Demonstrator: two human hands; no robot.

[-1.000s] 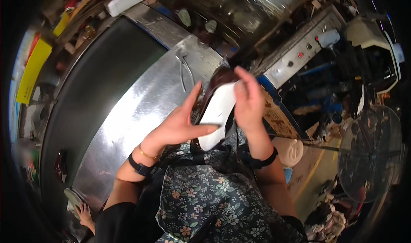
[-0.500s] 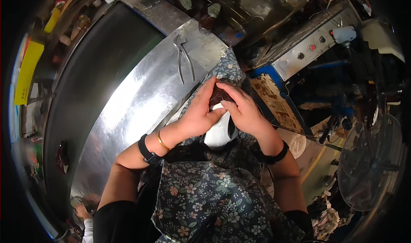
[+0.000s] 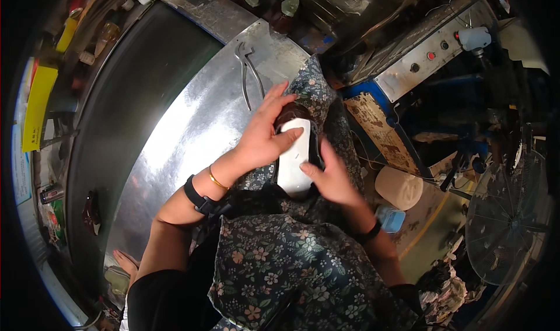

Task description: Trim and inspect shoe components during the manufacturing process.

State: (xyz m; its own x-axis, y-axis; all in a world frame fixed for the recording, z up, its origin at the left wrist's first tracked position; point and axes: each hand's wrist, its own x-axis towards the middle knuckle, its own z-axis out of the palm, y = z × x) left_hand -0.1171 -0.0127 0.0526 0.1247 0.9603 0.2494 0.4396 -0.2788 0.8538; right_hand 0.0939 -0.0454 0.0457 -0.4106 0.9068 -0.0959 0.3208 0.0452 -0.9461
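A shoe on a last lies sole up over my lap, its white underside (image 3: 294,165) bordered by dark upper material. At its far end, dark brown leather (image 3: 296,113) curves round the toe. My left hand (image 3: 263,134) grips that end, thumb on the white face and fingers over the leather. Along the right edge my right hand (image 3: 335,176) holds the shoe, thumb pressed on the white face; its fingers are partly hidden and slightly blurred. Beyond my left hand, metal lasting pincers (image 3: 247,74) rest on the steel worktop (image 3: 169,138). A floral apron (image 3: 274,261) covers my lap.
Left of the worktop runs a black belt (image 3: 131,80) carrying a dark shoe (image 3: 91,213). Another person's hand (image 3: 125,261) is at lower left. A machine's control panel (image 3: 423,62), a beige bucket (image 3: 398,187), a blue container (image 3: 391,219) and a fan (image 3: 510,220) stand right.
My hands have separated from meeting over the toe. The right has slid nearer me along the shoe's right side; the left stays at the toe. More of the white underside shows.
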